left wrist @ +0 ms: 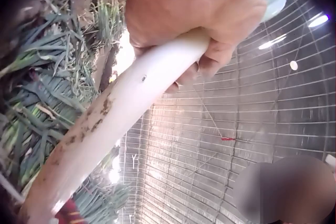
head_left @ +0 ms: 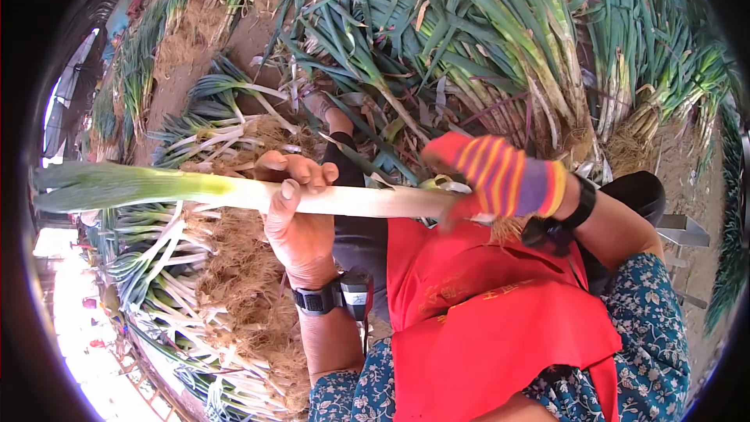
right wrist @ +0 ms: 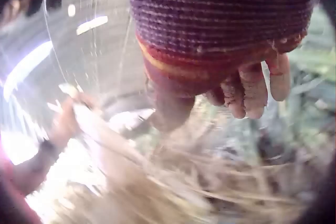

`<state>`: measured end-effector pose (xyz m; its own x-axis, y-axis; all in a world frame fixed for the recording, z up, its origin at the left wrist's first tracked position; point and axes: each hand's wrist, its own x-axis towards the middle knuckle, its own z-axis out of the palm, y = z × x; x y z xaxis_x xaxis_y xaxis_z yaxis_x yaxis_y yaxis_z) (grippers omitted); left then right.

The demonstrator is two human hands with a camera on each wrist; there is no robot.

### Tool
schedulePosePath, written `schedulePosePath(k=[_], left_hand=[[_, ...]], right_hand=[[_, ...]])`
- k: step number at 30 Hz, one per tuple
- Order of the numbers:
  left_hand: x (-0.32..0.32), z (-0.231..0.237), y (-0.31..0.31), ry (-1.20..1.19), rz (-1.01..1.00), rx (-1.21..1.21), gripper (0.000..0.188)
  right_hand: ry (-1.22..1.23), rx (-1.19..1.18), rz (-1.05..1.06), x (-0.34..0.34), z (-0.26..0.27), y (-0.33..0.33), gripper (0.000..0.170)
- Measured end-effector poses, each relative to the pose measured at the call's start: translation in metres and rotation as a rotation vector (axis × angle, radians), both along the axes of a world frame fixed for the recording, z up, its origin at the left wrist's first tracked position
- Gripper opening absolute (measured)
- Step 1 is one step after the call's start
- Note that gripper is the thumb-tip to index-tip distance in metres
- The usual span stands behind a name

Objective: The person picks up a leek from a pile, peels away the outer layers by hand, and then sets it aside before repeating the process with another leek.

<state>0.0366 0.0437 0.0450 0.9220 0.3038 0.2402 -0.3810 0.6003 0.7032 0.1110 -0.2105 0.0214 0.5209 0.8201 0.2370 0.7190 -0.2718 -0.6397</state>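
Note:
A long, thick green onion [head_left: 359, 202] lies level across the front of the body, its green leaves to the left and its root end to the right. My bare left hand [head_left: 301, 236] grips its white stalk near the middle. In the left wrist view, brown soil marks the lower stalk [left wrist: 121, 92]. My right hand [head_left: 496, 176], in a striped fingerless glove, is blurred over the root end. In the right wrist view its bare fingertips [right wrist: 254, 95] hang loosely apart, with the onion's stalk [right wrist: 105, 145] and roots below and to the left.
Piled green onions [head_left: 500, 31] cover the ground ahead. More lie in rows at the left, their brown roots [head_left: 242, 289] toward me. A red apron [head_left: 500, 320] covers the lap. A metal edge [head_left: 683, 230] stands by the right knee.

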Motion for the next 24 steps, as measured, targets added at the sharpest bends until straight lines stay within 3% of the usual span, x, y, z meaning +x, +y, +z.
schedulePosePath(k=[2, 4, 5, 7, 9, 13, 16, 20, 23, 24], left_hand=[[-0.001, -0.005, -0.003, -0.012, -0.152, -0.028, 0.037], [-0.005, -0.006, -0.005, 0.043, -0.161, -0.03, 0.039], [-0.008, -0.006, -0.005, 0.097, -0.173, -0.033, 0.041], [-0.008, -0.012, -0.003, 0.141, 0.0, -0.018, 0.034], [-0.004, -0.016, 0.002, 0.168, -0.019, -0.261, 0.02], [-0.007, -0.038, 0.007, 0.138, -0.112, -0.375, 0.018], [-0.01, -0.037, 0.001, 0.103, -0.097, -0.362, 0.017], [-0.012, -0.034, 0.011, 0.069, -0.133, -0.241, 0.015], [-0.017, -0.035, 0.022, 0.052, -0.111, -0.159, 0.017], [-0.02, -0.035, 0.018, 0.083, -0.101, -0.125, 0.02]], right_hand=[[0.041, -0.012, 0.068, -0.015, 0.015, 0.013, 0.06], [0.374, -0.146, 0.061, -0.022, 0.029, 0.022, 0.048], [0.379, -0.144, 0.069, -0.024, 0.019, 0.022, 0.048], [0.122, 0.106, -0.003, -0.028, -0.011, 0.018, 0.042], [0.16, 0.099, -0.037, -0.028, -0.017, 0.016, 0.036], [0.078, 0.337, -0.048, -0.03, -0.037, 0.012, 0.021], [0.092, 0.133, -0.067, -0.029, -0.023, 0.009, 0.014], [-0.254, -0.069, -0.102, -0.011, -0.055, -0.01, 0.01], [-0.751, -0.42, -0.211, 0.005, -0.121, -0.057, 0.01], [-0.686, -0.559, -0.215, 0.006, -0.144, -0.075, 0.01]])
